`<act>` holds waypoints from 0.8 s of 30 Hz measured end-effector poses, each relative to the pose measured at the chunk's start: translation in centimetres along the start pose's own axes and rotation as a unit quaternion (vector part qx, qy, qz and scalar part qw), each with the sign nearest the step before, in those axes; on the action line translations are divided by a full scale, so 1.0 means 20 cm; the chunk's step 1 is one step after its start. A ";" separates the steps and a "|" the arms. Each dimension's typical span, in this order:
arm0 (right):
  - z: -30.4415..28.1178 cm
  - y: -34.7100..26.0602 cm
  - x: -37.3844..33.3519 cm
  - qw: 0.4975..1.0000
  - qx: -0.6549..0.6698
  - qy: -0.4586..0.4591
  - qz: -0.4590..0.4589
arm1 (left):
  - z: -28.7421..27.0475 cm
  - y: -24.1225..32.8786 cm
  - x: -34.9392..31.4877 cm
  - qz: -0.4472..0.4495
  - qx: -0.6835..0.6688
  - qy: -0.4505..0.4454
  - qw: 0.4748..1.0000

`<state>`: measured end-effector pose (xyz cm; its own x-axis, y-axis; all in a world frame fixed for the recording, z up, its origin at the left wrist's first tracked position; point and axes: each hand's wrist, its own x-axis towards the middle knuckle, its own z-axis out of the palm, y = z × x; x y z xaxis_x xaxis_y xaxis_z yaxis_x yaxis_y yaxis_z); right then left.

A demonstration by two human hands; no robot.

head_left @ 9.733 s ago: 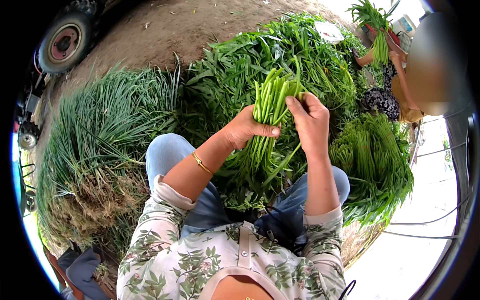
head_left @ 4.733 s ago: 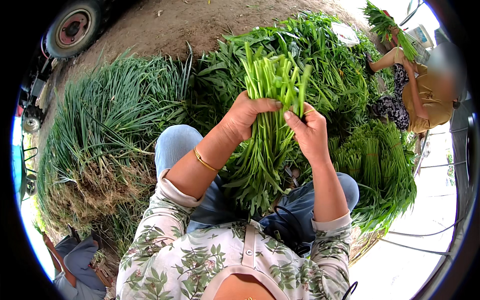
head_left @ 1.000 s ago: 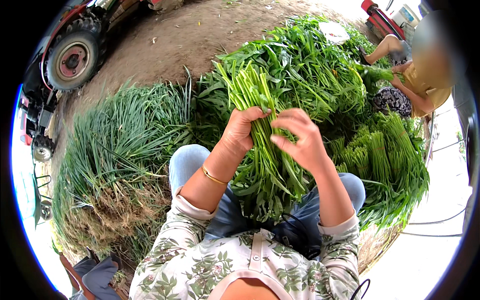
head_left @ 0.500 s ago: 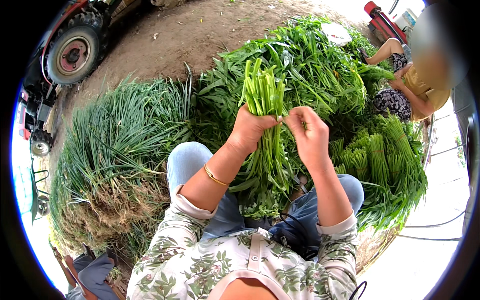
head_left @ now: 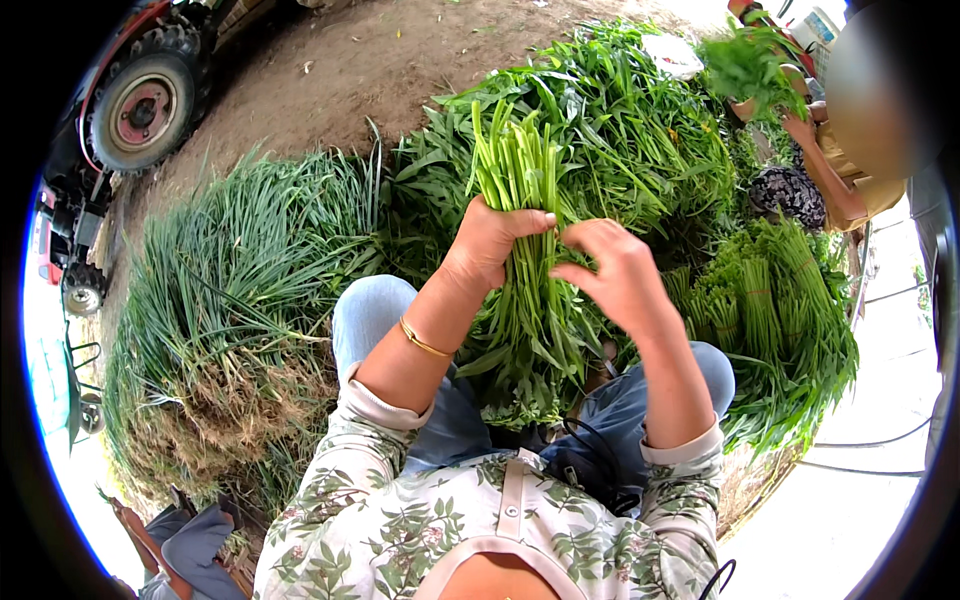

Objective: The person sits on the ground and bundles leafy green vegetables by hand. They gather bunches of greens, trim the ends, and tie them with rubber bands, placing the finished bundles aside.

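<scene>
My left hand is wrapped round a thick bunch of water spinach, thumb across the stems. The pale cut ends point up and away from me; the leaves hang down between my knees. Close at the bunch's right side is my right hand, its thumb and forefinger apart with nothing visible between them. Whether its fingertips touch the stems I cannot tell. Beyond the bunch spreads a large heap of loose leafy greens.
To the left lies a big pile of green onions, roots toward me. Tied bundles of stems are stacked at my right. A co-worker sits at the far right, lifting greens. A tractor wheel stands far left.
My right thumb and forefinger have gone from a pinch beside the stems to apart. The bunch has shifted slightly left. The co-worker has raised a handful of greens.
</scene>
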<state>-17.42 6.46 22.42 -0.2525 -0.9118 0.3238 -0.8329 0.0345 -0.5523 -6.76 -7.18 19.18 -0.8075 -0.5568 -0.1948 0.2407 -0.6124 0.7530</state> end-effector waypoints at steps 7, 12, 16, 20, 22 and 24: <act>-0.03 0.16 0.05 0.959 0.139 0.143 0.203 | 0.01 0.07 -0.03 -0.005 0.018 -0.027 0.999; 0.18 -0.01 0.02 0.872 0.408 -0.112 0.246 | 0.01 -0.01 -0.01 0.025 -0.064 -0.055 0.996; 0.27 -0.02 -0.05 0.739 0.592 -0.114 0.300 | 0.05 -0.04 -0.04 0.030 -0.108 -0.054 0.992; 0.22 -0.05 -0.07 0.743 0.566 -0.071 0.350 | 0.04 0.05 -0.02 -0.017 -0.132 -0.047 0.990; 0.18 -0.04 -0.08 0.742 0.554 -0.071 0.371 | -0.07 0.10 0.04 0.079 -0.045 0.003 0.996; 0.17 -0.02 -0.09 0.761 0.531 -0.049 0.370 | -0.10 0.11 0.06 0.302 0.193 0.096 0.929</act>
<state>-15.03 6.75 19.47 -0.3780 -0.8317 -0.4067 0.3989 0.2501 -0.8823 -6.09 -10.38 19.31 -0.4686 -0.8455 0.2560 0.3775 0.0704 0.9234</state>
